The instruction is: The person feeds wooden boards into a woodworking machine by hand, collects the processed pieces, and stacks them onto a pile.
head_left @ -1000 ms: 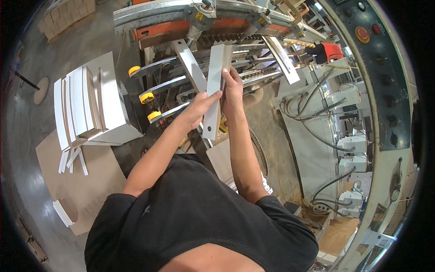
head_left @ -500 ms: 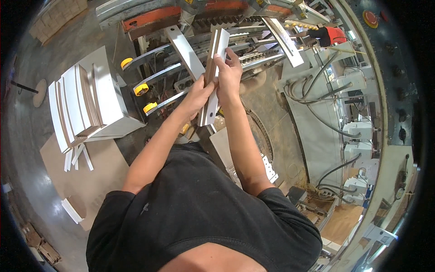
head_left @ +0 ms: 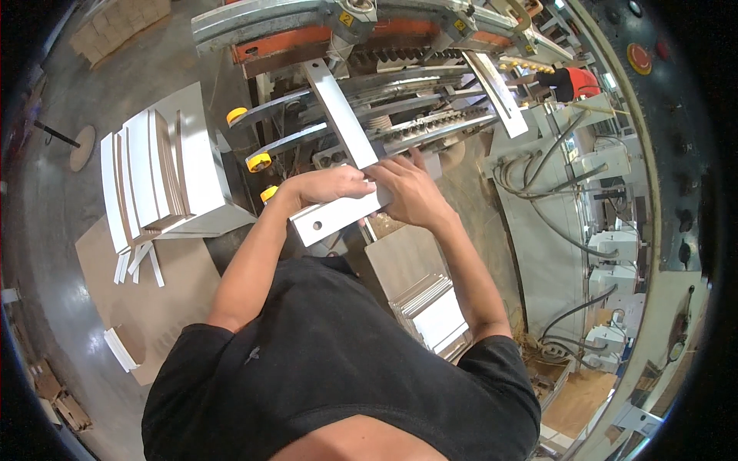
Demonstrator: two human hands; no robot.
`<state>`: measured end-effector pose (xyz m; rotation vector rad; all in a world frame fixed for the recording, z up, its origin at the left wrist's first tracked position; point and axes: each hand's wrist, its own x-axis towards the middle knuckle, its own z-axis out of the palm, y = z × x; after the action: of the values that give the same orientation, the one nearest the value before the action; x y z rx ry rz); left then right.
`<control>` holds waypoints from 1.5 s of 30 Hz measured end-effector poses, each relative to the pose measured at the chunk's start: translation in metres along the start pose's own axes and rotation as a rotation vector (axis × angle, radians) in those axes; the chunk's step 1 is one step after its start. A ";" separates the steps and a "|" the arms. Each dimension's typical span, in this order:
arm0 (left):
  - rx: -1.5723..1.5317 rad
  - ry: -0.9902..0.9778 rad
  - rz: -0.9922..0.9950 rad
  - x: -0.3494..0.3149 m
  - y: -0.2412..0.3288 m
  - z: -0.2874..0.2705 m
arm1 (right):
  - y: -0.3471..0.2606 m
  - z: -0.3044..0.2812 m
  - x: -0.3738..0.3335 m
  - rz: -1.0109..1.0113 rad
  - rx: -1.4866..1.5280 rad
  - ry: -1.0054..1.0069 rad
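In front of my chest a white board strip (head_left: 338, 217) with a round hole near its end lies aslant, its holed end toward the lower left. My left hand (head_left: 327, 186) is closed on its far edge, the thumb lying along the top. My right hand (head_left: 411, 192) grips it further along, fingers bent over it. Whether several strips are stacked in my hands I cannot tell. Just beyond, another white strip (head_left: 338, 111) lies across the machine's metal rails (head_left: 307, 140), its near end behind my hands. A third strip (head_left: 496, 96) lies across them farther right.
Stacked white panels (head_left: 142, 177) stand at the left, beside a brown sheet (head_left: 154, 307) on the floor. More white strips (head_left: 438, 315) are piled below my right forearm. Yellow rollers (head_left: 259, 162) tip the rails. Machine housings with hoses (head_left: 569, 177) line the right; a person in red (head_left: 580, 83) is far right.
The held piece has swung from nearly upright to a low slant and come nearer my chest. Both hands have turned with it, and the strip pile below my right arm shows more.
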<state>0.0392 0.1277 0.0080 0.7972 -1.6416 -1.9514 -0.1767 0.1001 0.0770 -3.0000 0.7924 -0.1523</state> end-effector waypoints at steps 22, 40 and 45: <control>-1.083 0.986 0.568 -0.025 -0.026 -0.002 | -0.019 0.029 0.091 0.596 0.598 0.176; -1.080 0.933 0.399 -0.025 -0.024 -0.007 | -0.026 0.036 0.037 0.608 1.774 0.099; -0.956 0.956 0.420 -0.001 -0.018 0.002 | -0.027 0.044 0.013 0.581 1.531 0.206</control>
<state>0.0385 0.1328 -0.0093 0.7004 -0.2132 -1.4007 -0.1471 0.1174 0.0356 -1.2962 0.8846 -0.6590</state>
